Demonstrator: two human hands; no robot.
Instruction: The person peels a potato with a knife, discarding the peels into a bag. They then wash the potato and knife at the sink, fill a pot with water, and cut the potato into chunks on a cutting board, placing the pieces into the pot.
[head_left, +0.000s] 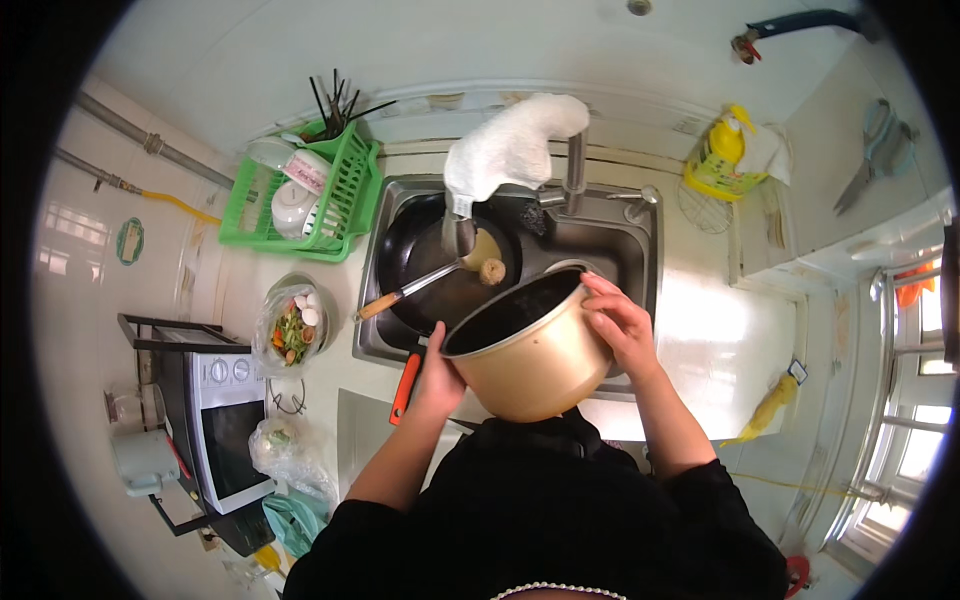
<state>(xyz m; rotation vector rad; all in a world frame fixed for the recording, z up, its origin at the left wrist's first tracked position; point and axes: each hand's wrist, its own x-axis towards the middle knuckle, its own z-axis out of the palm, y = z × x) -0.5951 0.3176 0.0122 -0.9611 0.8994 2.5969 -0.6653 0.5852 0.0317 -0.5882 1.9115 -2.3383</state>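
A gold-coloured metal pot (536, 367) with a dark inside is held tilted over the near edge of the steel sink (658, 300). My left hand (439, 379) grips its left side, thumb at the rim, and my right hand (621, 326) has its fingers over the right rim. In the sink lies a black wok (442, 300) with a wooden-handled utensil (405, 291) and a round brown scrubber (492, 271) in it; a red-orange handle (406, 388) shows by my left forearm. A white cloth (502, 150) wraps the faucet. Part of a pale round dish (571, 265) shows behind the pot.
A green dish rack (352, 195) with bowls stands back left. Below it are a bag-lined bowl of food scraps (294, 334) and a microwave oven (232, 427). A yellow pump bottle (721, 154) stands back right; scissors (874, 154) hang on the right wall.
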